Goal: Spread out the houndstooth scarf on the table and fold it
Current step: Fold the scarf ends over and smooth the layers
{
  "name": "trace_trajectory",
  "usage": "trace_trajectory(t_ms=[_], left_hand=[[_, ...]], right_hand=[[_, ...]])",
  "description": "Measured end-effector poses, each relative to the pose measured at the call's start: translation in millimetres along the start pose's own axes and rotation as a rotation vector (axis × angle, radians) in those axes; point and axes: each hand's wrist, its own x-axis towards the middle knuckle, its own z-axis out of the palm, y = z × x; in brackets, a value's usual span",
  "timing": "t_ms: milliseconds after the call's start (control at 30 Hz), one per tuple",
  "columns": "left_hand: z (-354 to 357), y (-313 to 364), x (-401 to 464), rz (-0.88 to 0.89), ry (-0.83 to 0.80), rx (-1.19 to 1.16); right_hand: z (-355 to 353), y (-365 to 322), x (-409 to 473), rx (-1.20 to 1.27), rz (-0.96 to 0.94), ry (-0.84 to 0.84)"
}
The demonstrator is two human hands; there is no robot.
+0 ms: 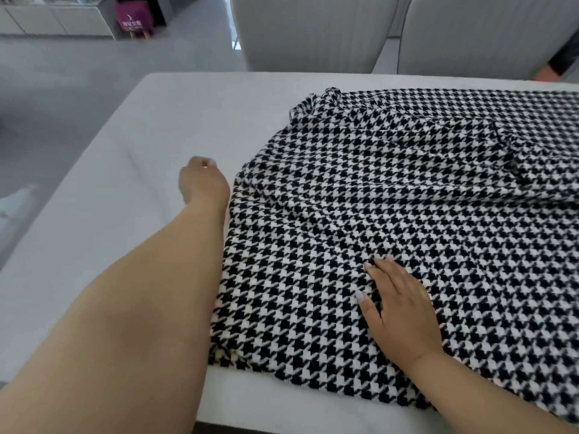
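Your right hand [399, 311] lay palm down on the houndstooth scarf [407, 214], fingers straight and only slightly apart, pressing flat on the cloth near its near-left corner and gripping nothing. Your left hand [203, 183] reached out past the scarf's left edge, just beside its far-left part; its fingers were curled under and away from the camera, so you could not tell from this view whether they pinched the hem or simply rested on the table [109, 189], nor how far they were open. Your left forearm ran along the scarf's left edge, close beside it. The scarf lay on the right half of the pale table, its near edge just short of the table's near rim and its right side running out of the picture. To the left of the scarf the tabletop was bare, and a bare strip also showed beyond its far edge. Two grey chairs [313, 29] stood against the far side of the table. The cloth was black-and-white check, mostly laid flat, with soft diagonal wrinkles across the middle, a raised fold toward the right, and a rumpled far-left corner with a short fringe.
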Motion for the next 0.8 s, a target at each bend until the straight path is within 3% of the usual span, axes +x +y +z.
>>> trace_trajectory(t_ms=[100,167,400,500,567,633,800], left_hand=[[-11,-6,-41,0.39,-0.06,0.231],[-18,-20,-74,0.509,-0.165,0.354],[-80,-65,-134,0.034,-0.312,0.369],[-111,-75,-149,0.054,-0.576,0.279],[-130,-86,-158,0.171,-0.694,0.382],[-141,-96,-167,0.241,-0.687,0.46],[-135,-106,-187,0.233,-0.446,0.492]], right_hand=[[-1,-3,0,-0.007,0.006,0.007],[-1,-5,1,-0.01,0.004,0.01],[-1,-6,1,-0.027,-0.02,0.011],[-3,-6,1,-0.004,-0.011,-0.004],[-5,-7,0,-0.003,-0.019,-0.004],[-6,-7,-1,0.004,-0.027,-0.013],[-9,-5,3,0.102,-0.004,-0.033]])
